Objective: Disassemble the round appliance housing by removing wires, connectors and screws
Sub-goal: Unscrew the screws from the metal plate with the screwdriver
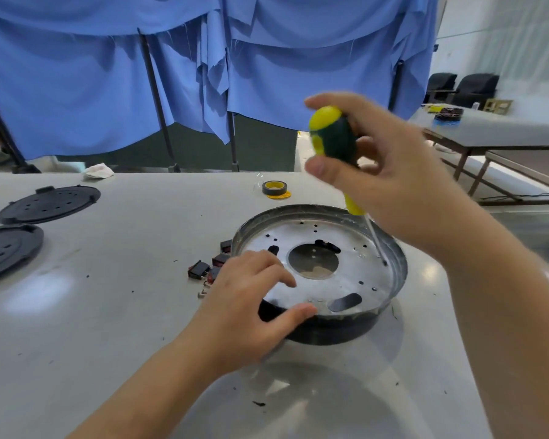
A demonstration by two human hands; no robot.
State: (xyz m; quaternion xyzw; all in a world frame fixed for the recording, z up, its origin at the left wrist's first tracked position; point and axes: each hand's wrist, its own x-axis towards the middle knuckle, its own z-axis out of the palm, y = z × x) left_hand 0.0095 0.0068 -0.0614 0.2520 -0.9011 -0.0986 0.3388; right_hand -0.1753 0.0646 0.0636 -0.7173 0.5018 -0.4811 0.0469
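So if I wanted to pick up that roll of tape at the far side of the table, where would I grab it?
The tape roll lies flat with its hole facing up, so come from above and pinch across the outer black rim, or hook a finger into the yellow-lined centre. A yellow disc sits partly under it on the table, so lift straight up, probably, to leave that behind.

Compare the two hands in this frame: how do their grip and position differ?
The right hand is raised above the round housing, fingers curled round the yellow-and-green screwdriver; the left hand sits low, holding no tool. The right hand works through the screwdriver's tip near the housing's far right wall; the left hand touches the housing directly, thumb on the near rim, fingers on the metal plate. Both are bare.
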